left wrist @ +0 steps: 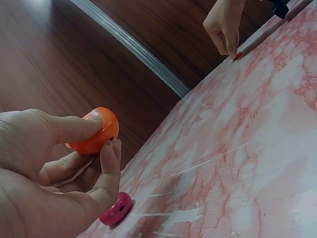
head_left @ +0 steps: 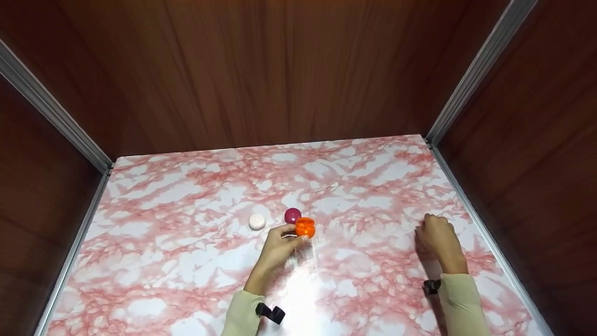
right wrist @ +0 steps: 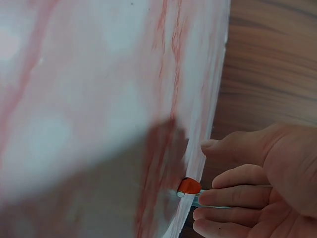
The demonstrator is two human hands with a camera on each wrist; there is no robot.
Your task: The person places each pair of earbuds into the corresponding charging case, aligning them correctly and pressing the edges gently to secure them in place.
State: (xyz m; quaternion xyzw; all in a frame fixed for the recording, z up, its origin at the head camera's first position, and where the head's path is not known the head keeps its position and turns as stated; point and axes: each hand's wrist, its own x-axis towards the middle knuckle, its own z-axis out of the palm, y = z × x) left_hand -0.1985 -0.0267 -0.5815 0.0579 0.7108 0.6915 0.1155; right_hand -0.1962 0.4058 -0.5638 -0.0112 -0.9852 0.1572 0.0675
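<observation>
My left hand (head_left: 277, 247) pinches a glossy orange round plastic piece (head_left: 305, 227) between thumb and fingertips, held up over the table. A groove runs across it in the head view; what exactly it is I cannot tell. Just behind it lies a magenta round piece (head_left: 293, 215), which shows a small dark slot in its side (left wrist: 117, 210) in the left wrist view. To the left is a cream-white round piece (head_left: 257, 221). My right hand (head_left: 438, 238) is low at the table's right side, fingers mostly straight (right wrist: 237, 196) and thumb apart. A small orange piece (right wrist: 189, 186) shows right at its fingertips.
The marbled pink-and-white tabletop (head_left: 186, 261) is enclosed by dark wood-grain panels (head_left: 261, 74) at the back and both sides. Grey metal rails (head_left: 466, 200) run along the side edges and up the corners. Each wrist wears a black strap mount (head_left: 270, 312).
</observation>
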